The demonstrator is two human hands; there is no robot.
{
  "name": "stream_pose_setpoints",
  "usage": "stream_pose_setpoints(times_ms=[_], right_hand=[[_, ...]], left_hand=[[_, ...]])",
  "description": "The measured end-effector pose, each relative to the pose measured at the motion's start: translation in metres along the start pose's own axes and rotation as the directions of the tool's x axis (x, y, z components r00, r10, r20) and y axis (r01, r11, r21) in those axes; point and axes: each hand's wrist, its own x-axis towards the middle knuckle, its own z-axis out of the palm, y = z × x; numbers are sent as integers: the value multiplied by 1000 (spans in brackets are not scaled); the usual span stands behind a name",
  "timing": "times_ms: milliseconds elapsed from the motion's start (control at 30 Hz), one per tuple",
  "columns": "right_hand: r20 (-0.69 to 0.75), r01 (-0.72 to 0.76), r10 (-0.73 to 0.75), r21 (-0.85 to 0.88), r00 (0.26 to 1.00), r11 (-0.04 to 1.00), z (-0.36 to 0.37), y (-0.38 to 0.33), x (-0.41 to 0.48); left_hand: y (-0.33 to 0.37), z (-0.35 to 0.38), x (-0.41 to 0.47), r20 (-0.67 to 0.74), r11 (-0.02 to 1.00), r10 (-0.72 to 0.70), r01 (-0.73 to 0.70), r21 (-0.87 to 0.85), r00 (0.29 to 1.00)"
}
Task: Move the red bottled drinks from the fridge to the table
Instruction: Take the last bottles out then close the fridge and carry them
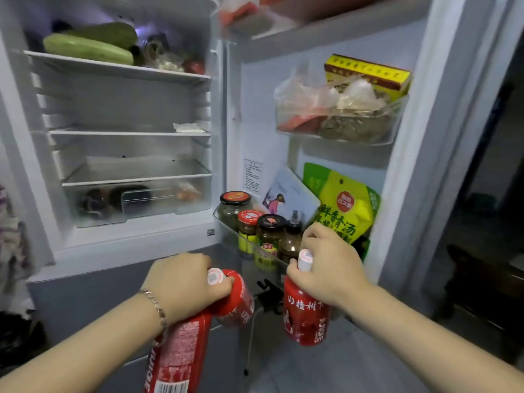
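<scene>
Left side, nearest: the lower red bottle (175, 358) hangs tilted, barcode end down, with its neck hidden under the left hand (181, 282). A bracelet (155, 305) sits on that wrist.

The left fingers (226, 283) are curled tight round the neck of the upper red bottle (239, 297), just beside its white cap (215, 276).

Right side: the right hand (326, 268) grips the right red bottle (306, 316) upright, fingers clamped round the neck below the cap.

All three bottles are outside the fridge, held in front of its lower section.

Beyond the hands, the lower door shelf (226, 231) carries several jars (270, 234), a small spray bottle (293, 236) and a yellow-green pouch (343, 208).

Farther up, the upper door shelf (340, 137) holds bags and a yellow box (368, 75).

Inside the fridge, a green squash (88, 48) lies on the top shelf.
</scene>
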Motion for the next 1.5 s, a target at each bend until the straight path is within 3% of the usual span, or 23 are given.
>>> stream_pose_setpoints(times_ms=[100,267,400,567,800,900,1000,1067,1133,1300,1400,1500], right_hand=[[23,81,-82,33,996,996,-29,46,-25],[344,328,-314,20,885,945,-39,89,-48],[518,355,-282,-47,808,934,-17,97,-61],[293,265,-245,-30,924,964,11,93,-71],[235,347,-331,-31,914,937,12,26,-79],[438,363,-331,12,836,932,4,-14,-76],[444,473,-440,41,780,880,-4,-49,-78],[328,587,-578,82,747,805,-7,-69,-81],[111,675,-685,116,720,729,-14,-80,-81],[-110,769,-762,64,639,636,-47,-95,-60],[-161,828,-815,29,557,560,-51,-103,-35],[-89,916,-912,17,401,401,-41,-122,-10]], left_hand=[[45,3,-13,-12,999,-38,37,-24,999],[94,5,-32,16,995,-96,96,-13,995],[100,4,-46,16,987,-158,158,2,987],[87,-2,-57,9,980,-194,193,55,981],[51,-16,-97,4,964,-255,254,78,967],[35,-23,-115,-5,952,-286,285,108,958],[14,-31,-136,-20,936,-323,323,139,946],[-2,-36,-150,-30,923,-346,346,170,938],[-15,-40,-162,-36,909,-365,365,199,930],[-32,-45,-180,-60,880,-436,439,183,898],[-36,-49,-190,-75,857,-489,495,141,869],[-42,-55,-196,-64,813,-567,570,120,821]])
